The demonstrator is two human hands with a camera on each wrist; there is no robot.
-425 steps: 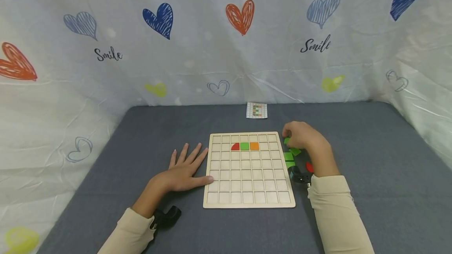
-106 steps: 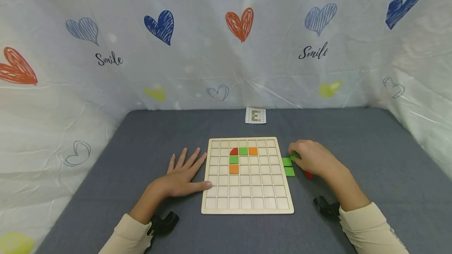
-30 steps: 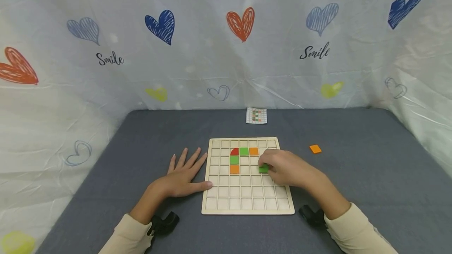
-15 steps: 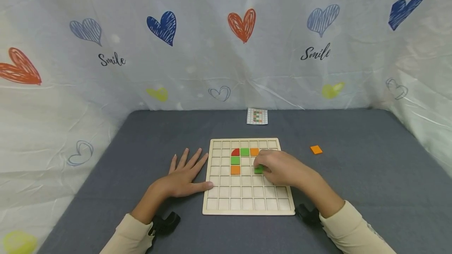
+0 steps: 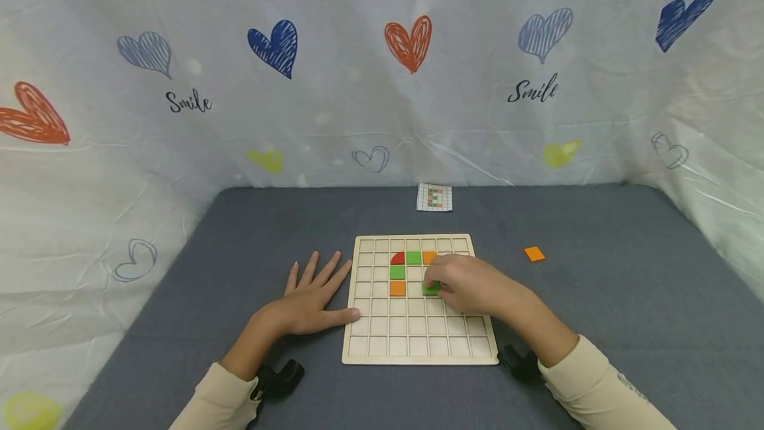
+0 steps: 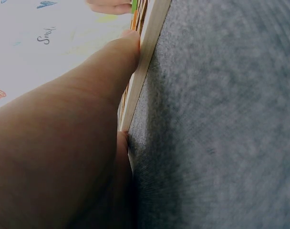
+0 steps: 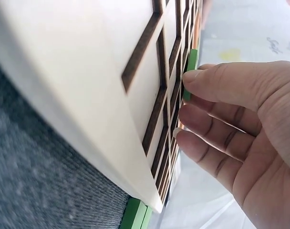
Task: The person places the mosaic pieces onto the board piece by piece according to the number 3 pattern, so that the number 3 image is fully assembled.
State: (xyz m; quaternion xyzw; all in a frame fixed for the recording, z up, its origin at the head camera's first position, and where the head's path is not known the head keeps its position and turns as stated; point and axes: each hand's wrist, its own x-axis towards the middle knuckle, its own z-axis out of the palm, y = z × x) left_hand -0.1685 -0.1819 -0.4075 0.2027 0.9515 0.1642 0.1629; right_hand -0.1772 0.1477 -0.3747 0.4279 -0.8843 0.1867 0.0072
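Observation:
A wooden grid board (image 5: 418, 358) lies on the table. My left hand (image 5: 310, 304) rests with fingers spread beside its left edge, thumb (image 6: 128, 43) on the rim. Above the grid, my right hand (image 5: 477, 284) pinches a green square tile (image 7: 191, 67) between thumb and fingers, tilted on edge in the right wrist view. Set in the board are a red quarter-round tile (image 5: 398, 259), a green tile (image 5: 413, 258) and an orange tile (image 5: 428, 257) in a row. Below the red one sit another green tile (image 5: 397, 272) and another orange tile (image 5: 397, 288).
A loose orange tile (image 5: 534, 254) lies right of the board. Green tiles (image 7: 133, 215) by the board's edge show in the right wrist view; the right arm hides them in the head view. A small printed pattern card (image 5: 434, 198) lies at the table's back.
Green and orange tiles were added below the red one between the first two frames. Since then my right hand has brought a green tile over the board, shifting left. The left hand stays put.

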